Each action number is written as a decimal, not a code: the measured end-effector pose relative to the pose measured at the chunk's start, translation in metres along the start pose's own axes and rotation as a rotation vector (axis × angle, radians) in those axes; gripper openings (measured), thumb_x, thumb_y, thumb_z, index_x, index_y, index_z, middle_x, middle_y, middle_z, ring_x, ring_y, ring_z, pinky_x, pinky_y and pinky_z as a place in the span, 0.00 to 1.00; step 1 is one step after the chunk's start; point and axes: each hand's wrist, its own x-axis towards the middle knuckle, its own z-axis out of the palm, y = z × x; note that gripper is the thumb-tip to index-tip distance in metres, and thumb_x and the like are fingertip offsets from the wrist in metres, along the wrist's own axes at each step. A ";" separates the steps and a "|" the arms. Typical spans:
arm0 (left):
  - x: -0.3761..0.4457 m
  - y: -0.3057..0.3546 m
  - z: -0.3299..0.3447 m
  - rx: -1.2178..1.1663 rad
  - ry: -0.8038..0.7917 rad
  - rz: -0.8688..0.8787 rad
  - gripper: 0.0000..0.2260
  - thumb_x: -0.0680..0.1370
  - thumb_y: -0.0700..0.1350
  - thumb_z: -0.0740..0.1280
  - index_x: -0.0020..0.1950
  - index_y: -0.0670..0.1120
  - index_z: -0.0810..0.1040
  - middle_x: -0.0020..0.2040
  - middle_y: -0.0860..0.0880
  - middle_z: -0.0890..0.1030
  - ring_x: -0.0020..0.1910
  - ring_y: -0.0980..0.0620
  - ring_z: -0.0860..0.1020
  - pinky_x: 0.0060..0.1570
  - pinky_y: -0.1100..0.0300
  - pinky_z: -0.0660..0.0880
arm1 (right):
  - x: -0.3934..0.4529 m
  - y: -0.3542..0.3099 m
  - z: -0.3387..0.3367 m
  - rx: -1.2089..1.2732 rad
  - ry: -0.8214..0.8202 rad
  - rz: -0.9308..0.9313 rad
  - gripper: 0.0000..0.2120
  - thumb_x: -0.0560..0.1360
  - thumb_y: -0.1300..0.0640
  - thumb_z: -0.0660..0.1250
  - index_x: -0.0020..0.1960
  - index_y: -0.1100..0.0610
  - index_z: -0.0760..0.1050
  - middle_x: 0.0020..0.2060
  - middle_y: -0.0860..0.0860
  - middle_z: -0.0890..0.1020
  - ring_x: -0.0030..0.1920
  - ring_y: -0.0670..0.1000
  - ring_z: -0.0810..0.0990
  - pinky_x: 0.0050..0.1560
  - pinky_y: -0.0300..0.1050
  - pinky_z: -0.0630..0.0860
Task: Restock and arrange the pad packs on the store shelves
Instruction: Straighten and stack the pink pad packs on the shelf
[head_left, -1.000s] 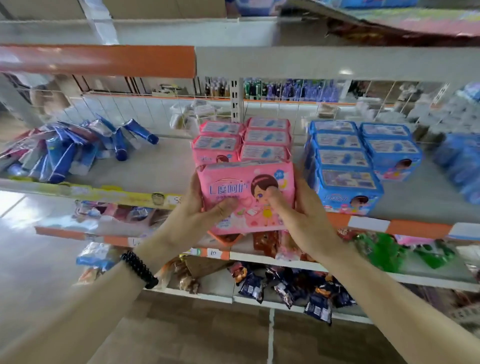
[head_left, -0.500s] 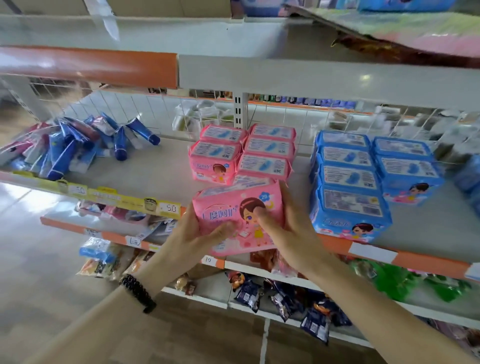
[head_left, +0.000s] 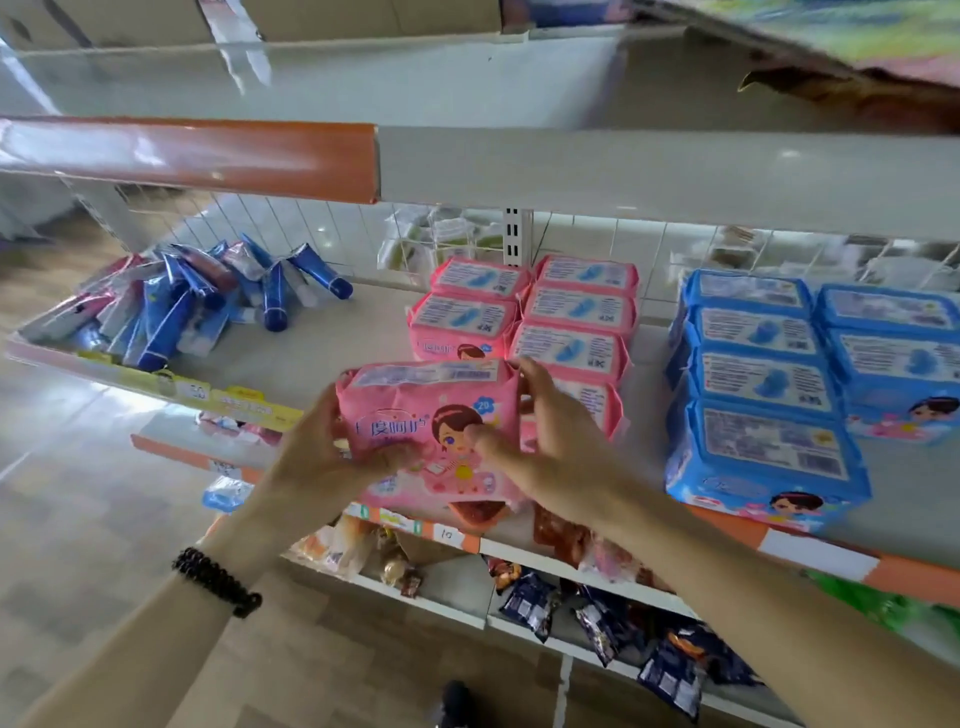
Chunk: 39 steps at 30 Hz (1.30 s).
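At centre frame, both hands, left (head_left: 324, 457) and right (head_left: 540, 436), gripped a pink pad pack (head_left: 434, 415) by its ends, apparently to line it up on the shelf (head_left: 311, 364) with the pink rows (head_left: 524, 312).

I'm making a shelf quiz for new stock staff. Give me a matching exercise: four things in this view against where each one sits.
Things:
1. held pink pad pack
2. blue pad packs
3. blue tubes
4. dark snack packets

Places:
A. left end of the pad shelf
B. lowest shelf in view
C. between both hands, at the shelf's front edge
D. right of the pink stack

Pairs: 1-C, 2-D, 3-A, 4-B
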 end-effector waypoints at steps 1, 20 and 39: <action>0.007 -0.002 -0.008 0.019 0.010 0.010 0.35 0.56 0.62 0.83 0.60 0.62 0.74 0.49 0.61 0.84 0.47 0.63 0.81 0.39 0.69 0.78 | 0.010 0.000 0.003 -0.072 0.012 -0.010 0.32 0.76 0.41 0.69 0.73 0.51 0.60 0.53 0.46 0.82 0.55 0.47 0.81 0.57 0.45 0.77; 0.161 -0.101 -0.038 0.061 -0.195 0.065 0.34 0.66 0.47 0.81 0.66 0.61 0.68 0.55 0.60 0.80 0.54 0.60 0.78 0.43 0.63 0.80 | 0.142 0.022 0.037 -0.824 0.017 0.124 0.44 0.73 0.32 0.65 0.78 0.51 0.51 0.57 0.52 0.76 0.62 0.56 0.71 0.64 0.60 0.68; 0.169 -0.123 0.002 0.059 -0.324 0.139 0.44 0.58 0.62 0.80 0.68 0.62 0.61 0.64 0.52 0.73 0.61 0.53 0.78 0.55 0.51 0.81 | 0.122 0.043 0.036 -0.908 0.037 0.101 0.41 0.71 0.38 0.71 0.76 0.50 0.57 0.71 0.47 0.64 0.71 0.53 0.59 0.65 0.58 0.58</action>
